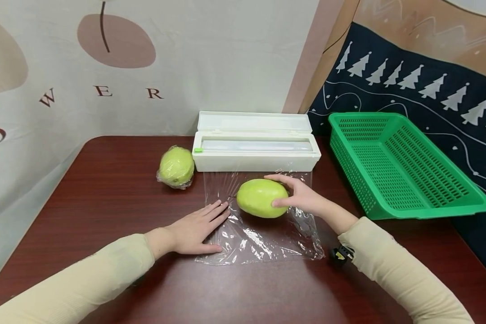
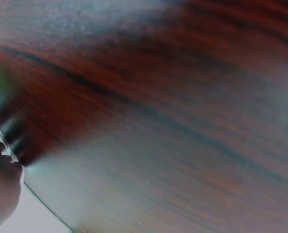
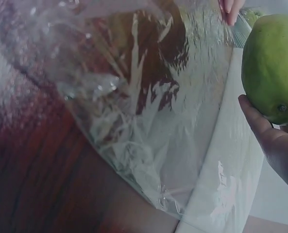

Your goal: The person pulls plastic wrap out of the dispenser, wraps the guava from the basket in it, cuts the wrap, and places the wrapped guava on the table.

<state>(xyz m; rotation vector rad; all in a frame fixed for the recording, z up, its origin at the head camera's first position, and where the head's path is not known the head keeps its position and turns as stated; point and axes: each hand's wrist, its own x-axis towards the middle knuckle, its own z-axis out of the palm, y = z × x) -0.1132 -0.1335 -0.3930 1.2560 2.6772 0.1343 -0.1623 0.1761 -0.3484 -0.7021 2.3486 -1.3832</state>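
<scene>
R hand point(image 1: 301, 196) gripping grn fruit point(image 1: 259, 198), cloth point(image 1: 210, 54) — "OWER"

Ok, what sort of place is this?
Probably an indoor food-wrapping table: there's clear film spread in front of a white box, a wrapped fruit and a green basket.

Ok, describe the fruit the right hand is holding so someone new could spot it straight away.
On the red-brown table, find the long white box with its lid up; clear film spreads in front of it. Over that film, the right hand grips a smooth, oval green fruit. Unlike the wrapped green fruit just left of the box, this one is bare.
</scene>
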